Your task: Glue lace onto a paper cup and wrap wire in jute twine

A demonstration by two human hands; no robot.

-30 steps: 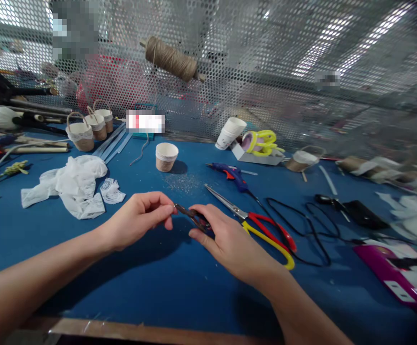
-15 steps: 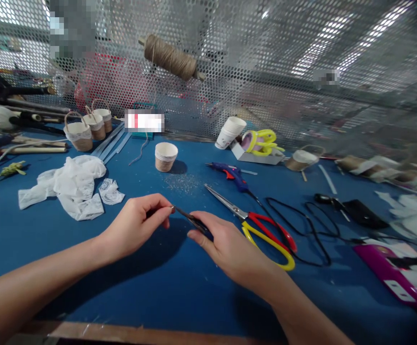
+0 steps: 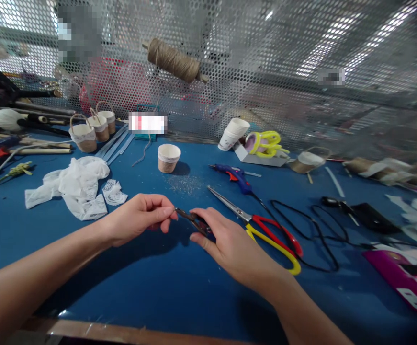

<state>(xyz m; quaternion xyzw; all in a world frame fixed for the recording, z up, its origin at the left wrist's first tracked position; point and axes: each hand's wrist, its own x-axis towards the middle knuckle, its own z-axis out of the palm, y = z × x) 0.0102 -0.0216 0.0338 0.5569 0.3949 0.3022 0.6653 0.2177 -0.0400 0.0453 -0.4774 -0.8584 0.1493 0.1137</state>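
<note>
My left hand is closed in a pinch, thumb against the fingers, on something too small to make out. The tip of a pair of small dark pliers meets those fingertips. My right hand is wrapped round the pliers' handles, which are mostly hidden in the palm. Both hands are above the blue table. Behind them stands a small cup, brown below with a white lace band, its rim upwards. To the left lies a heap of white lace ribbon, with a short cut piece of lace beside it.
Right of my hands lie large scissors with red and yellow handles and a blue glue gun. Its black cord loops rightward near a purple power strip. Several handled little baskets stand back left. A twine spool hangs on the mesh.
The pliers have turned slightly and now show their pivot more plainly, their tip still at my left fingertips. The whole view has shifted a little, so everything sits slightly further right.
</note>
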